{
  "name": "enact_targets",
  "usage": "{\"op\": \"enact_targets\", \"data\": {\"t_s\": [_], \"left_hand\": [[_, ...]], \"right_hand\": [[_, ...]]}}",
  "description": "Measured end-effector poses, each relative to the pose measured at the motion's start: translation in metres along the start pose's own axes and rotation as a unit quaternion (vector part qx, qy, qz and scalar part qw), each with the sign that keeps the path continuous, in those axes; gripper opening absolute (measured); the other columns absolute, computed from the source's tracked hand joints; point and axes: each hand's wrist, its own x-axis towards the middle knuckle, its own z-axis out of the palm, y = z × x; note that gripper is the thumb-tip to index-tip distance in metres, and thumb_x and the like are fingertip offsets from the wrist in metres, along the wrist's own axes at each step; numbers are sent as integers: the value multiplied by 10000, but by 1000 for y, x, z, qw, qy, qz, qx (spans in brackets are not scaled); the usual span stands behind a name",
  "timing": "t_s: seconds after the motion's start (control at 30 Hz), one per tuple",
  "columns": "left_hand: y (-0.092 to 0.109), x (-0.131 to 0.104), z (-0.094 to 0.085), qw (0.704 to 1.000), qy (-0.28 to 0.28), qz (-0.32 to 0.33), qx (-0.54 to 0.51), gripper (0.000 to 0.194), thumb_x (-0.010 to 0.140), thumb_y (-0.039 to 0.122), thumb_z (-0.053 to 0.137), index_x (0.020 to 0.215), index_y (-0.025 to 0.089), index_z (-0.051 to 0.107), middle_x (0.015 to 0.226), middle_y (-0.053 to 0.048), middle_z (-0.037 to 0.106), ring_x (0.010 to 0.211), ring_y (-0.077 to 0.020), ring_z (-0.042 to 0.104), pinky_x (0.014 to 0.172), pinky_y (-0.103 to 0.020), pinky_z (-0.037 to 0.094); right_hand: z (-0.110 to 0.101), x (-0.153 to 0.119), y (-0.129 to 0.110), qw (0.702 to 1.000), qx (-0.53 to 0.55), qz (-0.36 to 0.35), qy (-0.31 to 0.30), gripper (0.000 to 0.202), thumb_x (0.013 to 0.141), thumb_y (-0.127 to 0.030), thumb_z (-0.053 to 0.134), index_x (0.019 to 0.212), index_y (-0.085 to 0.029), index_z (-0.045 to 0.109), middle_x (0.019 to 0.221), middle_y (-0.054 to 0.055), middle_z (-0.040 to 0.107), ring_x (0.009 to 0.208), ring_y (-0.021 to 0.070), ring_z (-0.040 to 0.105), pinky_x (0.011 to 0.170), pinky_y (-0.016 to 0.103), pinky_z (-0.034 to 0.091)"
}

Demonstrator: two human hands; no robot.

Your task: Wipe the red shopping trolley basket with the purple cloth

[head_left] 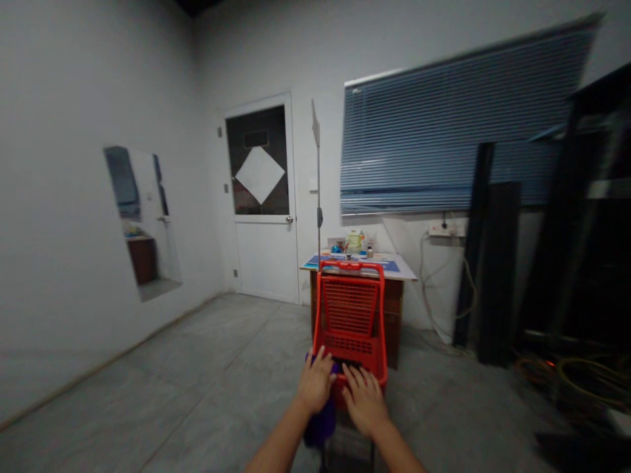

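Note:
A red plastic shopping cart (351, 309) with a slatted basket stands in front of me, its looped handle at the far side. My left hand (315, 382) is at the basket's near left corner, its fingers over a purple cloth (320, 424) that it presses against the rim. Part of the cloth hangs below the hand. On the near rim lies my right hand (363, 397), fingers spread and holding nothing I can see. The palms and the cart's lower part are mostly hidden. A thin pole with a flat sign (315, 125) rises at the cart's left side.
Behind the cart is a desk (407, 270) with small bottles and packets. A white door (266, 256) and a wall mirror (142, 223) are to the left. Dark panels (497, 276), cables (586, 381) and a power strip (446, 230) are at the right.

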Motion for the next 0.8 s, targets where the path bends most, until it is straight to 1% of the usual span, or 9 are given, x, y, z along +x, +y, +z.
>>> {"op": "enact_targets", "data": {"t_s": [0.07, 0.17, 0.27, 0.37, 0.4, 0.47, 0.57, 0.67, 0.8], "left_hand": [[-3, -1, -5, 999, -5, -30, 12, 420, 954, 296, 369, 1344, 223, 505, 1467, -40, 452, 1440, -242, 200, 1185, -533, 132], [-1, -3, -4, 997, 13, -75, 22, 426, 960, 293, 338, 1344, 224, 509, 1476, -37, 438, 1445, -245, 181, 1186, -542, 116], [8, -6, -1, 998, 20, -60, 17, 439, 966, 282, 313, 1367, 216, 482, 1465, -38, 454, 1444, -235, 186, 1187, -528, 133], [11, -7, -5, 1000, -9, -14, 10, 439, 967, 295, 326, 1378, 224, 464, 1461, -24, 460, 1445, -219, 183, 1192, -506, 127], [10, -6, -7, 1000, -15, -11, 10, 438, 968, 302, 328, 1377, 224, 464, 1461, -22, 461, 1446, -217, 179, 1194, -506, 117], [7, -6, -8, 999, -14, -29, 12, 438, 968, 304, 327, 1373, 213, 468, 1466, -29, 454, 1448, -223, 169, 1194, -511, 103], [2, -6, -3, 998, 0, -66, 9, 436, 966, 276, 315, 1363, 195, 479, 1478, -40, 437, 1448, -227, 166, 1193, -513, 109], [-2, -5, 1, 998, -5, -57, 1, 438, 967, 280, 309, 1367, 206, 472, 1483, -35, 429, 1449, -225, 164, 1191, -519, 107], [-8, -5, -1, 999, -11, -49, -11, 446, 964, 292, 314, 1379, 215, 456, 1481, -28, 434, 1452, -219, 147, 1189, -522, 94]], "right_hand": [[-1, 0, 0, 1000, 3, -3, -4, 557, 941, -448, 282, 1469, -273, 319, 1487, -13, 396, 1399, 231, 276, 1162, 413, 140], [-2, -1, -1, 1000, 8, -2, -8, 557, 941, -451, 280, 1469, -276, 317, 1494, -17, 384, 1400, 235, 274, 1160, 417, 140], [-2, -2, -1, 1000, 7, -4, -2, 559, 942, -454, 277, 1466, -269, 328, 1489, -7, 392, 1391, 241, 290, 1154, 420, 152], [-2, -4, 3, 1000, 1, -11, 11, 549, 941, -425, 288, 1462, -259, 340, 1459, 24, 441, 1365, 237, 334, 1141, 408, 179], [-2, -4, 4, 1000, -3, -14, 16, 545, 939, -409, 296, 1460, -257, 346, 1437, 36, 468, 1347, 235, 361, 1134, 401, 191], [-2, -5, 3, 999, -8, -20, 29, 539, 932, -381, 308, 1454, -257, 360, 1367, 56, 536, 1290, 234, 427, 1117, 393, 218], [-1, -6, -2, 998, -13, -18, 52, 532, 929, -363, 305, 1440, -243, 392, 1258, 82, 604, 1203, 247, 496, 1081, 399, 263], [-2, -8, -10, 998, -18, -9, 55, 524, 934, -351, 282, 1418, -218, 433, 1219, 102, 620, 1174, 257, 515, 1047, 396, 299], [-3, -10, -15, 998, -19, -10, 60, 520, 938, -343, 261, 1404, -222, 455, 1188, 100, 635, 1138, 261, 536, 1019, 405, 324]]}}
